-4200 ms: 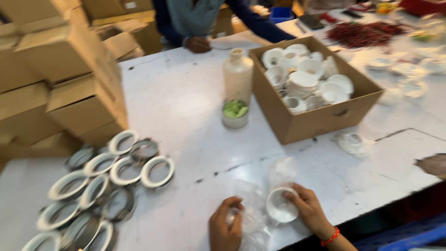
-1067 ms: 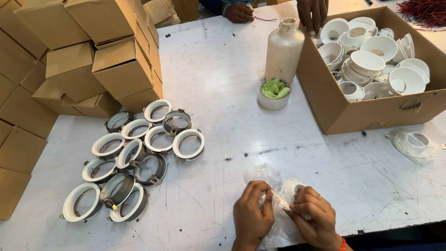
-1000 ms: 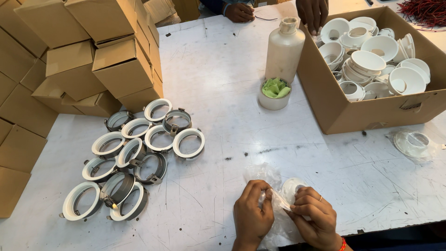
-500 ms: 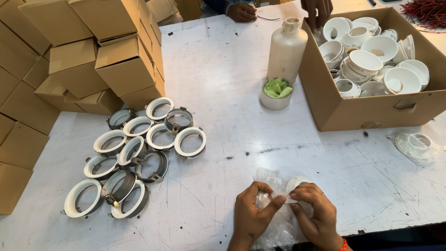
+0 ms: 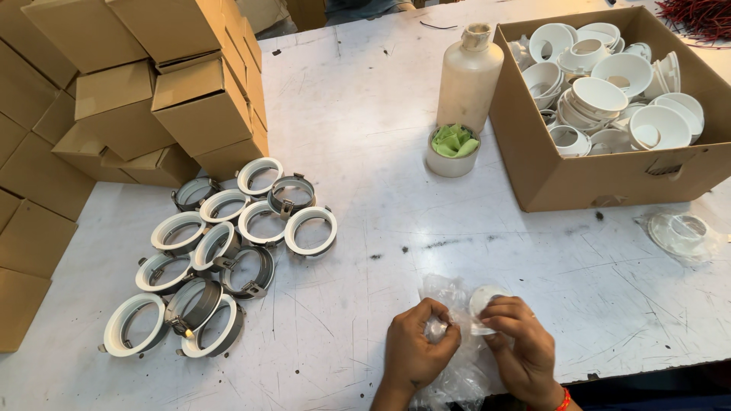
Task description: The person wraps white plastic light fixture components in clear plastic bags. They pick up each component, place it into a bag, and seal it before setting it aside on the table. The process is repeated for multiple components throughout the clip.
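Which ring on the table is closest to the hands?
The white ring at the right edge of the pile, lying flat. It sits nearest the left hand; all the other rings lie farther left.

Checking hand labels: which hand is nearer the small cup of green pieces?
Left, narrowly. The left hand sits almost straight below the small cup of green pieces; the right hand is farther off to the side. Both pinch the clear plastic bag at the table's near edge.
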